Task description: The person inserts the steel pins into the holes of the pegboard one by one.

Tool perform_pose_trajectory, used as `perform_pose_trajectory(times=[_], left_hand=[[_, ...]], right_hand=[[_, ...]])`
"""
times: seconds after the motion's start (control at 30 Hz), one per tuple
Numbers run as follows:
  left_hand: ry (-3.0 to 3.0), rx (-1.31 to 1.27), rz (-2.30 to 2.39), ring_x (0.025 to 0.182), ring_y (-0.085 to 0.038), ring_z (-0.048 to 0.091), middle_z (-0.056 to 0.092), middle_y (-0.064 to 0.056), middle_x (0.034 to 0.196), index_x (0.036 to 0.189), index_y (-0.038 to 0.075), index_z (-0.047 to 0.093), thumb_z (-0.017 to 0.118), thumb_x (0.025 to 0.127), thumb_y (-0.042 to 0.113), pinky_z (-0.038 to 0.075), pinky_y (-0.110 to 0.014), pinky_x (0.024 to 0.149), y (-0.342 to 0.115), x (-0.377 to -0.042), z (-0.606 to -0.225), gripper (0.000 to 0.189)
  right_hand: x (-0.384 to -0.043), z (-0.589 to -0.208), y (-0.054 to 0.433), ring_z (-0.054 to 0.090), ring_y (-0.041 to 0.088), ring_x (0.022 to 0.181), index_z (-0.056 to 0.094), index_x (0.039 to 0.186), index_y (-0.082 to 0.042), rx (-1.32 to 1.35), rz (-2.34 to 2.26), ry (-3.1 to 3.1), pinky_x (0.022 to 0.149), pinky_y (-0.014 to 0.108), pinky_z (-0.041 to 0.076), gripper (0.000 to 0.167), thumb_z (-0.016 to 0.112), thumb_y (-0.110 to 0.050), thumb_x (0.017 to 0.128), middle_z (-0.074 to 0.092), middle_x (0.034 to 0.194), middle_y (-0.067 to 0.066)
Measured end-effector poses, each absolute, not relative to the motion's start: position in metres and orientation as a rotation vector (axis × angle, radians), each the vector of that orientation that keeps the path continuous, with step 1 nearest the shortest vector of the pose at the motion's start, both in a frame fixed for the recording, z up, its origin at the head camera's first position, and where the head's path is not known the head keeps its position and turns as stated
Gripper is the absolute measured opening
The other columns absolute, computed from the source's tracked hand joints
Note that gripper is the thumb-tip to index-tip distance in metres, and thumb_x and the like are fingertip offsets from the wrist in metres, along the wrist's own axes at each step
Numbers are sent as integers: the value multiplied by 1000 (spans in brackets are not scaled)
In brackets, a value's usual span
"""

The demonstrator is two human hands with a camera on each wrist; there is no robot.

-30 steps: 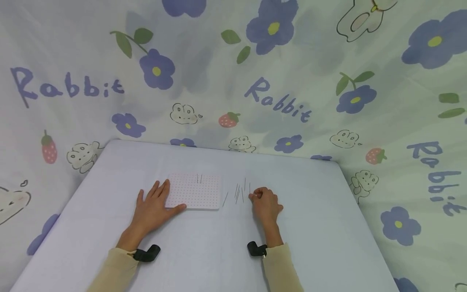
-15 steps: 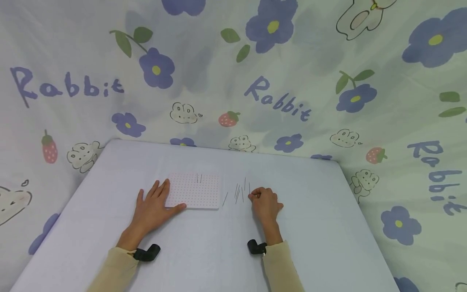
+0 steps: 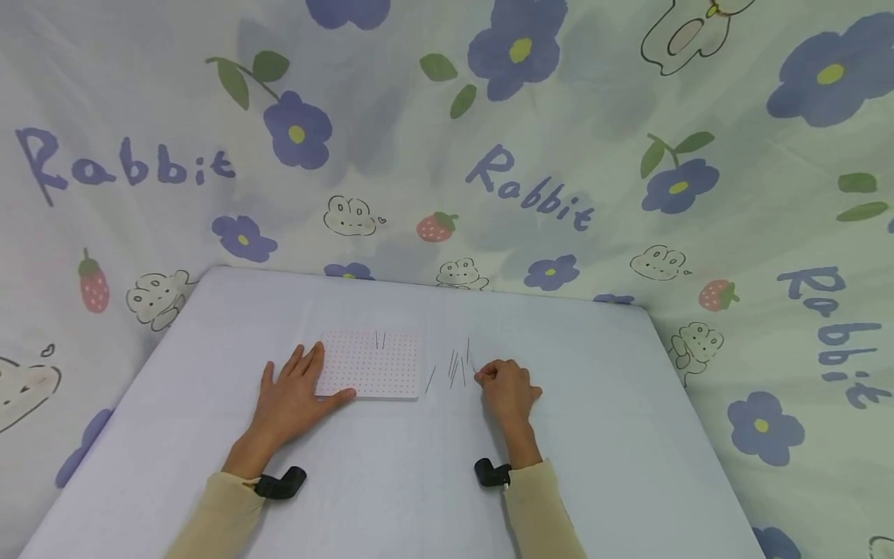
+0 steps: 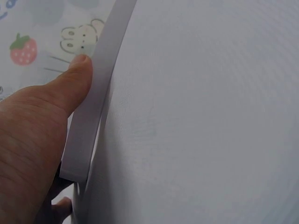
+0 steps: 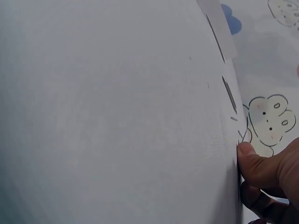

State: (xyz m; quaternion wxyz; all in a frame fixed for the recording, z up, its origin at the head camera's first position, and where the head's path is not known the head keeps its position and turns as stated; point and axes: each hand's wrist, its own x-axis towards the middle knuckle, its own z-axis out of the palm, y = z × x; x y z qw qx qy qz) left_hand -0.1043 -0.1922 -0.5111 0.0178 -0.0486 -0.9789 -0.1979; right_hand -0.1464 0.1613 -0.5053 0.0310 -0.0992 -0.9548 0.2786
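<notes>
Printed cloth (image 3: 391,147) with rabbits, strawberries and purple flowers backs a white table (image 3: 391,481).

Head view: white dotted board (image 3: 370,376) lies left of the table's midline, toward the far edge; dots or holes, too small to tell. Two needle-thin rods (image 3: 383,341) show near the board's far edge, standing or lying unclear. Lone rod (image 3: 430,380) just right of the board; loose cluster of rods (image 3: 452,366) beyond it. Hands well apart. Left hand (image 3: 289,405) spread, fingers straight at the board's left edge, thumb at its near edge. Right hand (image 3: 508,394) pinches a slim rod (image 3: 473,366) at its near end, thumb to fingers.

Left wrist view: thumb lies against the board's edge, which looks thick and straight. Probably stiff and light, liable to slide; best steadied at a corner.

Right wrist view: thumb and finger meet at the table's edge line, a faint sliver at the tip. Rods likely near weightless, stiff but bendable, prone to rolling or slipping; fingertip pinch near one end seems the hold.
</notes>
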Motion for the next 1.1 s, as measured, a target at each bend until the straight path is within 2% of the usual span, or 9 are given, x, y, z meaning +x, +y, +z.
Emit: perform_pose_trajectory(times=[0.33,0.87,1.1], left_hand=[[-3052,-153,-614,150,-47,19,28,-27,161,157,-5,23,58,83,79,0,-74,113,-195,-108,-513,117],[-3047,-150,-609,150,-46,19,28,-26,161,157,-4,23,57,83,79,1,-74,113,-195,-109,-513,116],[-3046,-158,-613,150,-47,19,29,-26,160,157,-4,23,57,83,79,1,-75,112,-195,-109,-512,116]], right_hand=[[-147,-508,159,59,29,91,76,75,-22,-221,784,-2926,79,56,36,13,77,-22,88,66,87,-2],[-150,-505,162,57,28,92,77,80,-19,-201,799,-2969,82,56,35,14,74,-27,91,64,89,0],[-150,-505,162,57,27,90,77,78,-19,-199,828,-2971,81,54,34,15,73,-24,92,65,87,-1]])
